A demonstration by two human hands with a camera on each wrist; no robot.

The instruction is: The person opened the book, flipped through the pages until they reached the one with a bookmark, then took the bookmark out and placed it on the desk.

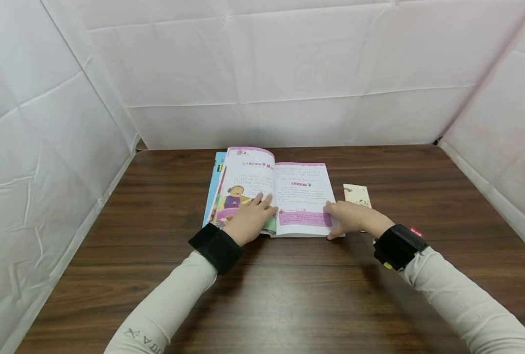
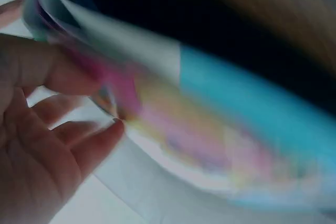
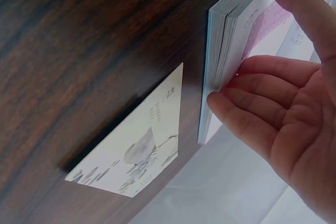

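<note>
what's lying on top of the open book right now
Both hands rest on the open book: the left hand on the illustrated left page, the right hand at the right page's lower corner, fingertips against the page edges. The print beneath them is hidden. The bookmark lies beside it.

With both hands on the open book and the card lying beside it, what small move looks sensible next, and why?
Probably the right hand reaches for the small illustrated card, since it lies untouched just right of the open pink-paged picture book, which the left hand already presses flat.
</note>
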